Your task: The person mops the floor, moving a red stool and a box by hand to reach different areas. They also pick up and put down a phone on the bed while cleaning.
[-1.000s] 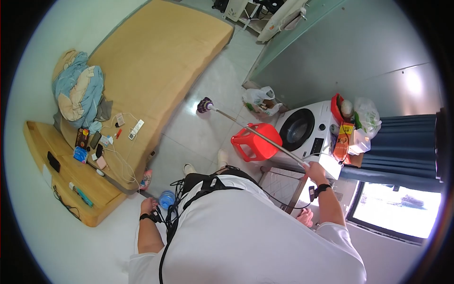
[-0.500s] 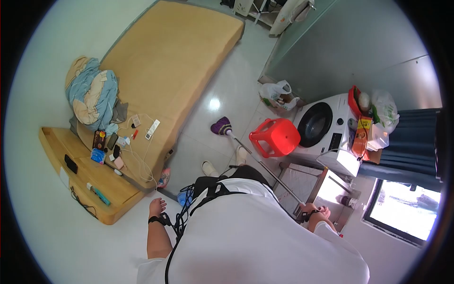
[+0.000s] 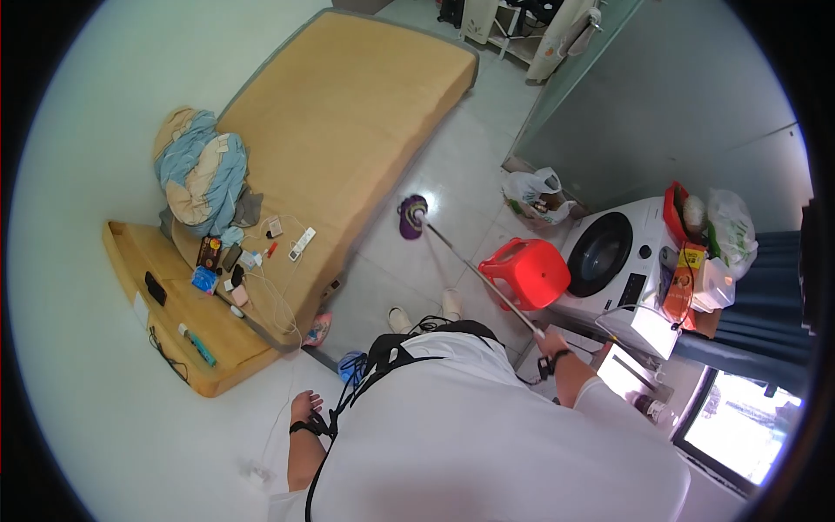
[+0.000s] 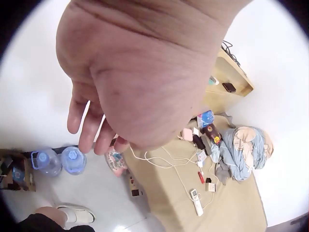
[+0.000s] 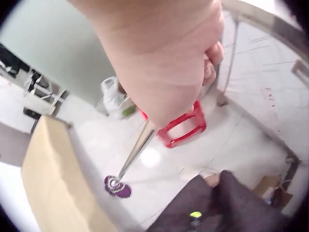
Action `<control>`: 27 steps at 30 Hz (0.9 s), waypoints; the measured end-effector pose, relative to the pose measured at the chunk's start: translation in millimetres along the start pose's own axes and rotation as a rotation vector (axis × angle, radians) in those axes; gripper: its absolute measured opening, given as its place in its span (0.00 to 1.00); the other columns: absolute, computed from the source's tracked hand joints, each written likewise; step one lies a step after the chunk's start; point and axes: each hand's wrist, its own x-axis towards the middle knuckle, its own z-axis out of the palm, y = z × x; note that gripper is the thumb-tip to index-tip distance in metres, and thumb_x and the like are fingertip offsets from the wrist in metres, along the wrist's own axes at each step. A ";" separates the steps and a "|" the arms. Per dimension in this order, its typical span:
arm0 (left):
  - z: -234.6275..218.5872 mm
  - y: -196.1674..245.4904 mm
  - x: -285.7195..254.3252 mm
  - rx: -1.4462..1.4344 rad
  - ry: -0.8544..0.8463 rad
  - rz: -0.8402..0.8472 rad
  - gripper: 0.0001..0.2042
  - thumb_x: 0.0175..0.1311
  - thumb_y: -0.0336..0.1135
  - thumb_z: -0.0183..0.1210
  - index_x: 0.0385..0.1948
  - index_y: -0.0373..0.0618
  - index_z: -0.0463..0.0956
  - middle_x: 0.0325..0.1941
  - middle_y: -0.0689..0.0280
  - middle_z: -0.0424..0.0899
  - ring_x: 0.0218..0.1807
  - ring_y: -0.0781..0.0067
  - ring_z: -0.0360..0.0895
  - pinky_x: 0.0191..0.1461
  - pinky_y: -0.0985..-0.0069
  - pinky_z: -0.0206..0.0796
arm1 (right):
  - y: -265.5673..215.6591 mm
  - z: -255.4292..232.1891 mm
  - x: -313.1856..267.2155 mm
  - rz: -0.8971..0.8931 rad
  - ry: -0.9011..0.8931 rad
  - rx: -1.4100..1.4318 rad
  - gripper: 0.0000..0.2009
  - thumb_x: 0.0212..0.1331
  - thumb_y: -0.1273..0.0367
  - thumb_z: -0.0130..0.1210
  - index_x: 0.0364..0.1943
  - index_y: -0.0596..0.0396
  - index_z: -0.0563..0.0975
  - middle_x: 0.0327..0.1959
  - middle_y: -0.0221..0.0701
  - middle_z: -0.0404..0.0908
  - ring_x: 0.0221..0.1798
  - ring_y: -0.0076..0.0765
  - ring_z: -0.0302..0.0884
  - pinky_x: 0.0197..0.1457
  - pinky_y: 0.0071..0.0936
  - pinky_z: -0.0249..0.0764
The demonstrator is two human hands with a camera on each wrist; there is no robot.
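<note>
My right hand (image 3: 550,341) grips the metal handle of a mop (image 3: 474,270), its fingers curled round the upper end. The purple mop head (image 3: 411,217) lies on the tiled floor beside the bed. In the right wrist view the handle runs down from under the hand (image 5: 164,72) to the purple and white head (image 5: 117,187). My left hand (image 3: 304,405) hangs at my side near the headboard with nothing in it. Its fingers are relaxed in the left wrist view, where the palm (image 4: 140,82) fills the top.
A red plastic stool (image 3: 535,277) stands right of the mop handle, before a washing machine (image 3: 609,261). The bed (image 3: 348,113) borders the floor on the left. A white plastic bag (image 3: 532,187) sits by the partition. Blue water bottles (image 4: 73,160) stand by the wall.
My right hand moved down and in, then back out, still gripping the mop. The mop head swung toward me, then away, nearer the bed's side. The whole head view shifted.
</note>
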 end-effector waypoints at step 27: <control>26.5 -43.3 -10.3 -0.132 0.036 -0.020 0.19 0.59 0.36 0.41 0.50 0.36 0.64 0.43 0.55 0.75 0.38 0.63 0.77 0.35 0.71 0.68 | 91.5 17.8 15.4 0.064 -0.415 -0.034 0.18 0.54 0.54 0.44 0.29 0.52 0.78 0.29 0.37 0.79 0.30 0.39 0.77 0.32 0.41 0.70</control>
